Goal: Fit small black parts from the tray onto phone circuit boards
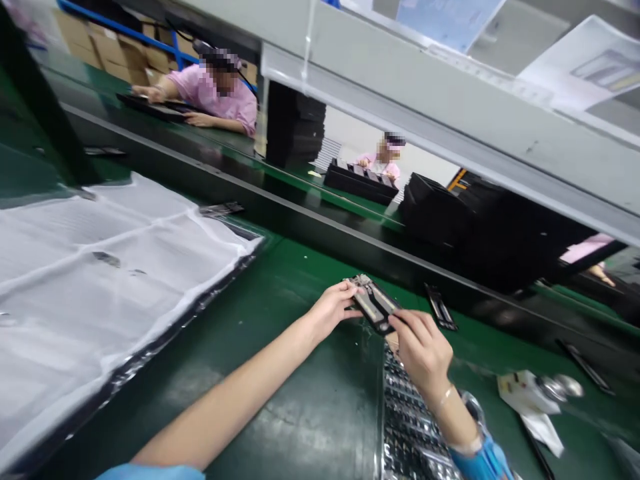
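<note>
Both of my hands hold one small flat black part with metal pieces [374, 304] above the green bench. My left hand [333, 308] pinches its left end with closed fingers. My right hand [421, 348] grips its right end from below. Under my right forearm lies a shiny tray of several small dark parts [407, 427]. Another small black frame-shaped part [440, 307] rests on the bench just right of the held one.
A large white foam sheet [100, 267] covers the bench at left. A dark conveyor rail [280, 213] runs across the middle. Two other people work beyond it, near stacks of black trays [440, 207]. White paper and a shiny roll [537, 393] lie at right.
</note>
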Tool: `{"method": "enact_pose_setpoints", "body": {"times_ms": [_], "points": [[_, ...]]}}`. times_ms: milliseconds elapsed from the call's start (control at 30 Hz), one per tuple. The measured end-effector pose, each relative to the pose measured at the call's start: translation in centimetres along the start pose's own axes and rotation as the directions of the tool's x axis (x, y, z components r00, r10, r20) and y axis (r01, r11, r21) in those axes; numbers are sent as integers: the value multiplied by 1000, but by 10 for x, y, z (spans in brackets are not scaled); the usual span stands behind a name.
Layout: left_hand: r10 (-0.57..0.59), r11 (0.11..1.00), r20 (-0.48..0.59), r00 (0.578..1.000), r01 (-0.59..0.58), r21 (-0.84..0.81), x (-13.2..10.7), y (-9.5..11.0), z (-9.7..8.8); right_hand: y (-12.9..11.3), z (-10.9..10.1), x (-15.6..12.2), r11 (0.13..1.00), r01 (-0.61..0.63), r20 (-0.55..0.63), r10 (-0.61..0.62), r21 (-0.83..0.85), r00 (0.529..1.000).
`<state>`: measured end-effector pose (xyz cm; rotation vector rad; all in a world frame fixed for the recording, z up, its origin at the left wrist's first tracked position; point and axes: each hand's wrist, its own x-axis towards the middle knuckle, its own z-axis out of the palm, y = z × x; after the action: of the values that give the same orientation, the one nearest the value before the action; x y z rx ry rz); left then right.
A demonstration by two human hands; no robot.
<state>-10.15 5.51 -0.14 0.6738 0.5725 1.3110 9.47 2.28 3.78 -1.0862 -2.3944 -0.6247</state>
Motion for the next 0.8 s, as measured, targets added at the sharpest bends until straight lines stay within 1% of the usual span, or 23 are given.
{"method": "enact_pose_setpoints", "body": {"times_ms": [67, 100, 133, 167, 200, 233, 267, 300, 333, 367, 400, 433, 467, 500, 533, 567, 600, 633, 667, 700, 733, 800], "points": [[-78, 997, 39, 996, 77, 21, -15, -11, 21, -6, -25, -42, 992, 91, -56, -86, 84, 995], [-111, 993, 47, 993, 109, 38, -23, -17, 30, -9, -36, -61, 987, 102, -58, -95, 124, 994], [-143, 988, 53, 988, 140, 57, -31, -22, 39, -11, -46, -79, 984, 71, -48, -65, 161, 997], [-174, 982, 56, 983, 170, 80, -40, -27, 47, -12, -55, -95, 980, -4, -39, 11, 197, 999], [-205, 974, 60, 977, 198, 110, -49, -32, 54, -13, -62, -108, 962, -120, -36, 133, 244, 991], [-239, 962, 66, 969, 227, 154, -57, -37, 61, -13, -66, -118, 912, -269, -28, 292, 311, 956], [-276, 942, 75, 958, 254, 218, -65, -41, 67, -13, -68, -125, 808, -427, 7, 465, 405, 885], [-314, 918, 98, 944, 276, 283, -72, -45, 72, -13, -67, -130, 644, -568, 94, 615, 512, 783], [-353, 891, 134, 926, 289, 350, -79, -49, 76, -14, -65, -132, 434, -668, 215, 718, 605, 662], [-388, 865, 179, 904, 290, 410, -84, -52, 79, -16, -62, -132, 214, -712, 342, 761, 669, 551], [-415, 844, 230, 881, 278, 458, -89, -55, 81, -19, -59, -130, 19, -709, 451, 760, 705, 468], [-432, 826, 275, 859, 255, 502, -93, -58, 83, -22, -56, -128, -131, -673, 522, 742, 728, 420], [-441, 812, 307, 843, 229, 537, -95, -59, 83, -26, -53, -125, -233, -618, 554, 732, 751, 397], [-442, 800, 327, 836, 202, 565, -96, -60, 84, -30, -52, -123, -297, -562, 562, 732, 772, 386], [-426, 792, 331, 842, 170, 586, -96, -59, 84, -34, -52, -121, -339, -511, 562, 734, 790, 381], [-390, 785, 328, 860, 124, 607, -96, -58, 83, -37, -52, -120, -374, -474, 569, 728, 797, 383], [-327, 776, 325, 887, 56, 629, -95, -56, 83, -39, -54, -120, -400, -448, 577, 720, 799, 385], [-236, 760, 328, 915, -36, 649, -93, -54, 82, -41, -55, -120, -423, -432, 587, 711, 796, 386], [-125, 730, 342, 931, -148, 667, -92, -52, 81, -42, -56, -120, -446, -425, 604, 694, 788, 391], [-10, 682, 364, 931, -260, 684, -91, -50, 81, -43, -57, -120, -469, -423, 625, 670, 775, 401], [91, 624, 387, 917, -356, 696, -91, -48, 80, -43, -58, -121, -492, -424, 645, 645, 761, 410], [225, 519, 435, 872, -485, 704, -92, -46, 80, -45, -58, -121, -523, -437, 680, 601, 732, 420]]}}
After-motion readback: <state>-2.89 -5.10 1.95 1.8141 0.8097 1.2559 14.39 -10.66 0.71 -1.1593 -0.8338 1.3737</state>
